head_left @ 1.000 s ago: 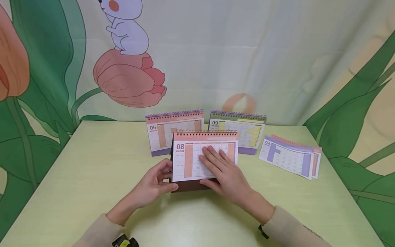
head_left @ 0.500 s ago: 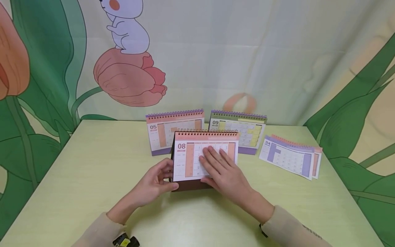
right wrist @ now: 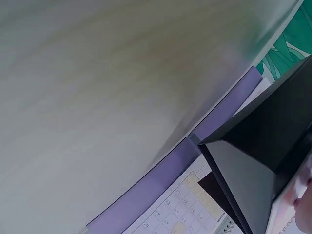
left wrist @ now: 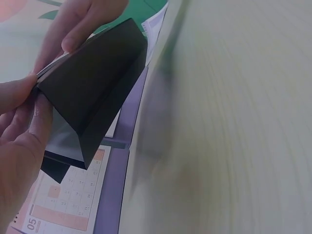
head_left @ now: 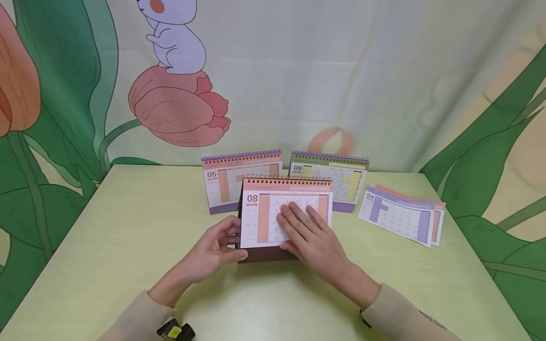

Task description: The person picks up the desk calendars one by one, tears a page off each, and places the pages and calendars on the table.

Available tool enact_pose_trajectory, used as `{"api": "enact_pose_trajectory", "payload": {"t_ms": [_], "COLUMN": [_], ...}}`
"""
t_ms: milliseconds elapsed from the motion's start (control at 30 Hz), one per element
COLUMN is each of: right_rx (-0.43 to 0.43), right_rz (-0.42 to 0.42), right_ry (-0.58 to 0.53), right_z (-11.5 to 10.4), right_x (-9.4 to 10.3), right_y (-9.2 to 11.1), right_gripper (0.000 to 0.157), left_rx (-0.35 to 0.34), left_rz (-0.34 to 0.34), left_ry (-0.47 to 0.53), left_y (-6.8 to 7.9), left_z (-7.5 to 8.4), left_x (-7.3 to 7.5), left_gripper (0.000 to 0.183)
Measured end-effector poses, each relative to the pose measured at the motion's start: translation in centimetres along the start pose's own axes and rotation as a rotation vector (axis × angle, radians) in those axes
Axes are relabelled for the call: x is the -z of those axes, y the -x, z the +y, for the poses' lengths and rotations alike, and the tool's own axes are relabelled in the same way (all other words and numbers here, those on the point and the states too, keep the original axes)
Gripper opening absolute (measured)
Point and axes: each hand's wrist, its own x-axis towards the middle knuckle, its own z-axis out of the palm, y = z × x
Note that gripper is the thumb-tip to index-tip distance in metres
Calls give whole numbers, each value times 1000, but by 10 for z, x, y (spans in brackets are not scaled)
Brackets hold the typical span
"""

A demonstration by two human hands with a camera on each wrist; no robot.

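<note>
A desk calendar (head_left: 252,222) with a pink "08" page and a dark brown stand faces me at the middle of the table. My left hand (head_left: 211,248) grips its lower left edge, thumb in front and fingers behind. Across the page lies my right hand (head_left: 315,241), its fingers straight and pressed on the date grid. In the left wrist view the stand's dark underside (left wrist: 97,73) shows; the calendar appears held off the table. My left fingers (left wrist: 41,117) reach under its edge there. Only a sliver of the right hand (right wrist: 304,214) appears in the right wrist view.
Behind stand a pink "05" calendar (head_left: 213,189) and a green-topped "09" calendar (head_left: 354,184), both on purple bases. Loose calendar sheets (head_left: 396,218), a purple "04" over a pink one, lie at the right. A printed curtain (head_left: 273,85) hangs behind the pale table (head_left: 128,237).
The "08" calendar has shifted slightly to the right and up in the head view, its top edge now higher. Both hands keep the same hold.
</note>
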Motion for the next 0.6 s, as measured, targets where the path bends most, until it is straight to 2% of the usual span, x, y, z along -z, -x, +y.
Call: {"api": "enact_pose_trajectory", "payload": {"t_ms": [267,500,600], "right_rx": [22,-1,-10], "right_rz": [9,64,68], "right_ry": [16,-36,-74], "right_z": [2,9,11], "right_x": [2,3,4], "right_y": [-1,-3,-5], "right_gripper": [56,43,53], "left_rx": [-3,-3,-9], "left_rz": [2,3,10], "left_ry": [35,55,58], "left_y": [-1,-2,-4], "left_z": [0,0,1], "left_x": [-1,-2,-2], "left_gripper": [45,43,43]}}
